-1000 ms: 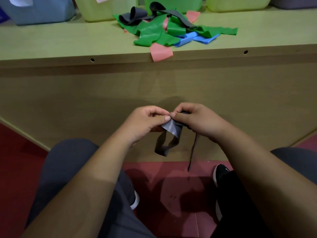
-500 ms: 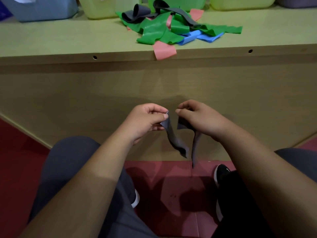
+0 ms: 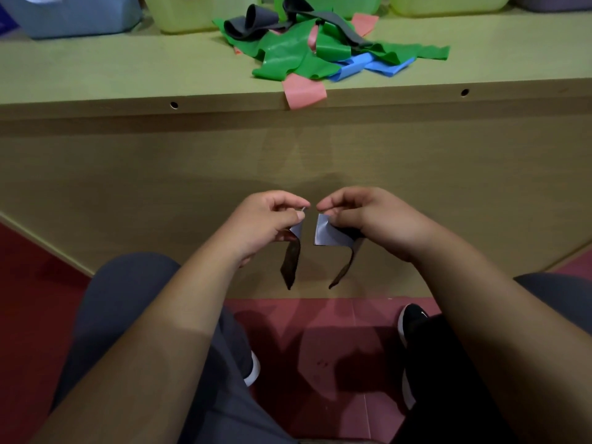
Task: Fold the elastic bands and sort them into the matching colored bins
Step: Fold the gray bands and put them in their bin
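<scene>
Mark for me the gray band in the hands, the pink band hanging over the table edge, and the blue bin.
gray band (image 3: 330, 236): head view, on the pale flat flap of its right part.
pink band (image 3: 304, 92): head view, on its overhanging end.
blue bin (image 3: 80, 14): head view, on its front wall.

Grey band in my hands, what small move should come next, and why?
Probably bring the two pinched ends together to make a fold. The left hand and the right hand each pinch one end of the grey band. The ends sit about level but apart, and the rest hangs loose below, not yet folded.
</scene>
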The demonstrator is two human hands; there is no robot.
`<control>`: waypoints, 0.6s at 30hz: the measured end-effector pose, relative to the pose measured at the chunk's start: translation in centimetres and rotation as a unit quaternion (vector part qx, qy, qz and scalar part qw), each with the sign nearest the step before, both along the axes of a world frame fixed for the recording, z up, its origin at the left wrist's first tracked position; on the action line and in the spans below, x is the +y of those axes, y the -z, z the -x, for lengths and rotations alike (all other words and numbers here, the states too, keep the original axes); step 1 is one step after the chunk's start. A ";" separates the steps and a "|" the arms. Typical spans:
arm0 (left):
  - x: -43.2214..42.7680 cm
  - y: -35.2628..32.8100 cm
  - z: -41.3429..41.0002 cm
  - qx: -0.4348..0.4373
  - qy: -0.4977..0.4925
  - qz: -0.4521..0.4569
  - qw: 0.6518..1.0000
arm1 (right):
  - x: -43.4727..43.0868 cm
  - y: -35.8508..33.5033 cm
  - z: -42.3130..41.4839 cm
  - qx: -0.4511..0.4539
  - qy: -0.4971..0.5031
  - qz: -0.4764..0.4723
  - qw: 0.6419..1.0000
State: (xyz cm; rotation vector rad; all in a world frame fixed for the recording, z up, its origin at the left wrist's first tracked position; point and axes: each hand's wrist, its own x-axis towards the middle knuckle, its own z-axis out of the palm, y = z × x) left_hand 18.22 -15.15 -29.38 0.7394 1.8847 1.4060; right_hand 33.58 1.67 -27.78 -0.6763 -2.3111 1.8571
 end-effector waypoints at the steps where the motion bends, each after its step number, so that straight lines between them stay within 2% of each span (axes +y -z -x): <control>1: 0.0 -0.1 0.0 -0.001 0.004 -0.002 1.000 | -0.1 0.0 0.0 0.007 0.000 0.009 1.000; 10: 0.3 -0.4 -0.7 -0.069 0.004 -0.016 0.997 | -1.0 0.3 0.5 0.055 0.011 0.088 0.995; 18: 0.1 -0.8 -0.8 -0.115 0.010 -0.033 0.993 | -1.3 0.5 0.9 0.077 0.037 0.100 0.991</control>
